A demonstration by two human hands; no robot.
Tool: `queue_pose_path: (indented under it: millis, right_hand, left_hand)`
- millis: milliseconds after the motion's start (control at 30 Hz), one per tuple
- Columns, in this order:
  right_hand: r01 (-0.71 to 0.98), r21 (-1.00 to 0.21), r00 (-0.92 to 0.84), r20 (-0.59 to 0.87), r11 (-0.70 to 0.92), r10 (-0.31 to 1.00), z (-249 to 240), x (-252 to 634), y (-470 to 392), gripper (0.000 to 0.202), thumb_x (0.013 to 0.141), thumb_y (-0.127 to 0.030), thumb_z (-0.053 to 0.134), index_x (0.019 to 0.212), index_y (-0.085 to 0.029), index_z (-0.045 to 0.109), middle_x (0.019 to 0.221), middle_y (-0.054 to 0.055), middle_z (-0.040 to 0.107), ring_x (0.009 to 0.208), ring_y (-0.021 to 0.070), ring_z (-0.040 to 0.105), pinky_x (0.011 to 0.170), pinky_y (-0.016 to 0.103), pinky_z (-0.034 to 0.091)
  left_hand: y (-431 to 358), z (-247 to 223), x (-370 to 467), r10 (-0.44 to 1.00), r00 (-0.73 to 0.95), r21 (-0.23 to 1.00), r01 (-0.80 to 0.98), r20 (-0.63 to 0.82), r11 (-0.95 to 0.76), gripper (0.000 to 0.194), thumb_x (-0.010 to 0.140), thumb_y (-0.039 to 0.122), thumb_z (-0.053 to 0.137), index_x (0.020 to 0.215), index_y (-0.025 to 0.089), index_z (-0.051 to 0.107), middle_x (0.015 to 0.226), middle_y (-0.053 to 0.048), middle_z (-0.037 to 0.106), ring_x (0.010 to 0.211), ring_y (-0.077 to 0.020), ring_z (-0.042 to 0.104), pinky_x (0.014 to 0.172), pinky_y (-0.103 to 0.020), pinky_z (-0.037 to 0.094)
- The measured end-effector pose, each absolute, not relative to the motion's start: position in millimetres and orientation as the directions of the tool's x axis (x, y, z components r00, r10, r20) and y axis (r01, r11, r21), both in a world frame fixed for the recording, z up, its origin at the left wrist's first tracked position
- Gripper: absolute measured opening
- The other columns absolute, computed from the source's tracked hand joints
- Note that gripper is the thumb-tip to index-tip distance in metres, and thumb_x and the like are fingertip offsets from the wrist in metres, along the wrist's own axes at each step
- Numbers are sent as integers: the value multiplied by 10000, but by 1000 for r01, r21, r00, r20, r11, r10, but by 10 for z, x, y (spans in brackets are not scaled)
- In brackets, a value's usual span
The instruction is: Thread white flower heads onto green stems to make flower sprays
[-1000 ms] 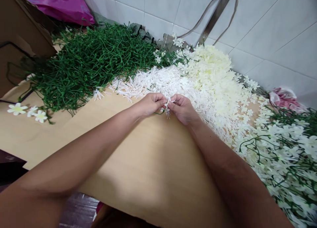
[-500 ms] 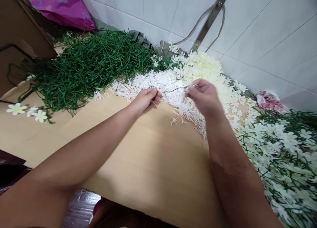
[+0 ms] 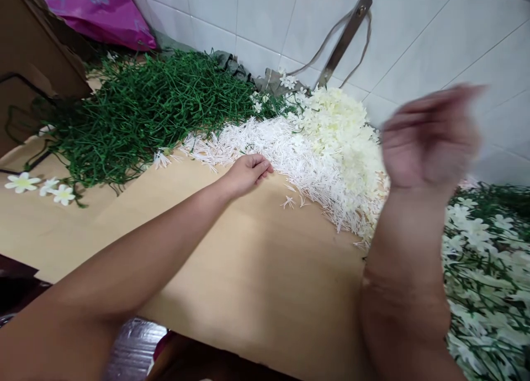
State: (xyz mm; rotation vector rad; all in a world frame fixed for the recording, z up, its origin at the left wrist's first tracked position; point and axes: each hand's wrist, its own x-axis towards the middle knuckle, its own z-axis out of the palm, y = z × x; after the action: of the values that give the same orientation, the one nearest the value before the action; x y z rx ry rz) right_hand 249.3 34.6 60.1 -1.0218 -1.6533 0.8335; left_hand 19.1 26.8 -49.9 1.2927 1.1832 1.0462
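head view: beside white strands (image 3: 256, 135), the left hand (image 3: 249, 174) is held, fingers curled narrowly; whether anything is pinched cannot be told. the right hand (image 3: 428, 141) is raised, blurred, grip unreadable, right of pale petals (image 3: 342, 121). piece-by-piece handling seems underway; a fine pinch seems called for.

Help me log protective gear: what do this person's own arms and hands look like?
Both arms show no sleeves. The left hand wears no visible glove or watch; the right hand, also gloveless, is too blurred to check for rings.
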Motion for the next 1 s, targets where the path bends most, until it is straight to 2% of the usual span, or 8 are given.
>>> queue_pose_path:
  millis: [33,100,200,300,433,533,800,1000]
  right_hand:
    - [15,-894,-68,446,447,893,557,2389,408,240,851,-363,541,656,-250,627,794,2,667,852,116,635,655,273,456]
    - [-69,-940,-155,340,333,927,407,2081,558,56,792,-248,635,737,-238,638,758,-16,626,737,92,602,682,278,470]
    - [261,-872,-367,307,414,878,133,1542,782,56,796,-155,613,763,-194,637,751,11,593,722,119,575,719,325,469]
    - [590,-599,-491,266,541,830,-84,1142,952,136,734,-44,620,774,-170,654,795,41,573,759,155,540,796,380,439]
    - [738,-317,-574,170,596,801,-243,917,1064,163,700,-30,636,791,-165,645,845,79,557,829,202,516,779,371,421]
    - [741,-257,-588,199,621,784,-254,904,1090,136,712,-29,608,701,-163,589,802,70,542,823,201,513,736,344,410]
    - [512,-629,-389,438,586,810,-47,1148,1227,113,788,-106,573,743,-193,519,684,-8,512,714,130,511,717,312,438]
    - [230,-858,-264,399,459,878,-60,1321,1292,158,769,-153,614,762,-214,469,685,-31,486,737,110,545,640,257,466]
  left_hand:
    - [268,-528,191,989,146,989,150,-12,-10,226,859,218,465,693,138,596,542,34,473,466,-71,371,486,-213,271]
    - [259,-569,194,974,216,922,361,66,-142,217,834,242,471,693,156,613,618,5,551,552,-99,447,544,-232,300]
    - [226,-575,198,919,374,715,608,126,-346,209,805,244,464,684,186,624,721,-15,639,683,-148,524,612,-260,312]
    - [206,-557,195,905,411,642,667,107,-379,211,800,245,443,694,202,621,743,-13,670,688,-163,546,601,-266,312]
    - [213,-567,190,911,398,639,674,110,-371,225,805,289,453,704,205,637,771,-26,695,690,-177,568,587,-267,319]
    - [222,-578,191,903,412,632,669,123,-392,236,810,290,444,713,205,642,796,-32,701,706,-187,576,590,-274,319]
    - [286,-634,192,935,315,857,424,165,-294,193,819,231,452,721,174,608,721,-5,615,709,-142,537,673,-255,377]
    - [320,-591,229,995,53,995,46,82,-84,59,822,150,528,881,147,532,624,60,465,539,-70,431,530,-201,336]
